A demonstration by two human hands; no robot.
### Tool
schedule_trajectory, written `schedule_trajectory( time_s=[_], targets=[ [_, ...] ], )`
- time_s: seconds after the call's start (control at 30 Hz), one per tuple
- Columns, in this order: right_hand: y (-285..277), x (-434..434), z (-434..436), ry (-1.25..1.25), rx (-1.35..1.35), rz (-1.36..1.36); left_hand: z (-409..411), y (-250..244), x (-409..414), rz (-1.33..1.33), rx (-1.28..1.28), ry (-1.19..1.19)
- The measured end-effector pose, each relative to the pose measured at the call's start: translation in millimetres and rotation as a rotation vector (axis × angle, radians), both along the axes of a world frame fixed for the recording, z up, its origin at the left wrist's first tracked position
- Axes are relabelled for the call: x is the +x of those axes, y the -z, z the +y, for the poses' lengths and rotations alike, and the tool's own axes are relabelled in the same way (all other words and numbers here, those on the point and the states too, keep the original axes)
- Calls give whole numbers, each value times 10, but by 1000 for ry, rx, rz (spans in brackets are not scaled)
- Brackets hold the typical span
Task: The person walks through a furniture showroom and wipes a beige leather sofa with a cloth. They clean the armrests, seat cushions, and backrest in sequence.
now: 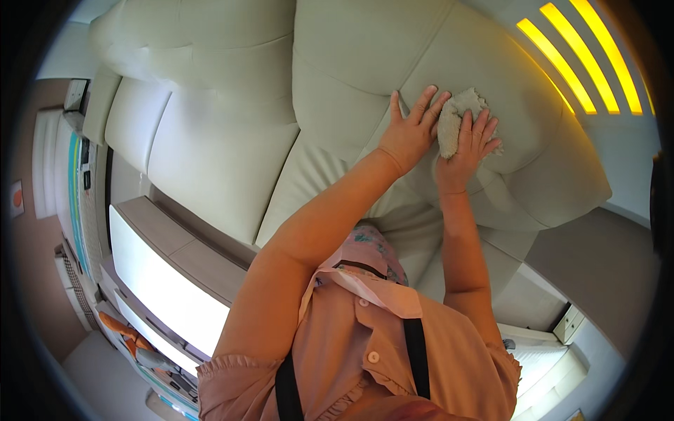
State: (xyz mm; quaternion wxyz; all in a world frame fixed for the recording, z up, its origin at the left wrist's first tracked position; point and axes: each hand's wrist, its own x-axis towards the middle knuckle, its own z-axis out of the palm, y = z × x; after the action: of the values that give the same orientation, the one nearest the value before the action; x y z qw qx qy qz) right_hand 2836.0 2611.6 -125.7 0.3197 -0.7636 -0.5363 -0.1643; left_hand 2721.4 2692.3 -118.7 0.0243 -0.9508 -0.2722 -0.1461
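My right hand point(465, 150) lies on a crumpled grey-beige cloth point(451, 128), pressing it against the backrest cushion of a cream upholstered sofa point(505, 79). Just left of the cloth, my left hand point(410, 134) rests with spread fingers on the same sofa, by the seam between cushion panels, and holds nothing. Its fingertips come close to the cloth's left edge. Folds of the sofa cover run below both wrists.
The sofa's other seats point(221, 158) reach left. A low brown-topped cabinet with a glossy white front point(168, 273) stands at lower left. At right are a brown surface point(595, 268) and a small white drawer unit point(570, 323). Yellow light strips point(579, 58) glow at upper right.
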Motion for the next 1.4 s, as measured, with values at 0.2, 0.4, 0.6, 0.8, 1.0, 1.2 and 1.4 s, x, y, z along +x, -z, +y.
schedule_trajectory(
  time_s=[0.2, 0.4, 0.6, 0.8, 1.0, 1.2, 1.4],
  targets=[
    [-249, -26, 377, -177, 8, -133, 91, -18, -224, 63, -50, -148],
    [-360, -199, 925, -246, 2, -184, 243, -180, -518, 194, -178, -185],
    [-374, -453, 1376, -272, -69, -275, 274, -101, -868, 123, -258, -200],
    [-308, -528, 1611, -288, -110, -414, 144, -40, -1293, 186, -314, -248],
    [-333, -701, 1728, -312, -138, -410, 102, 9, -1810, 181, -378, -227],
    [-235, -602, 1816, -217, -273, -534, 47, 98, -2546, 143, -422, -244],
    [-275, -602, 1984, -97, -361, -339, 49, 106, -3429, 224, -546, -213]
  ],
)
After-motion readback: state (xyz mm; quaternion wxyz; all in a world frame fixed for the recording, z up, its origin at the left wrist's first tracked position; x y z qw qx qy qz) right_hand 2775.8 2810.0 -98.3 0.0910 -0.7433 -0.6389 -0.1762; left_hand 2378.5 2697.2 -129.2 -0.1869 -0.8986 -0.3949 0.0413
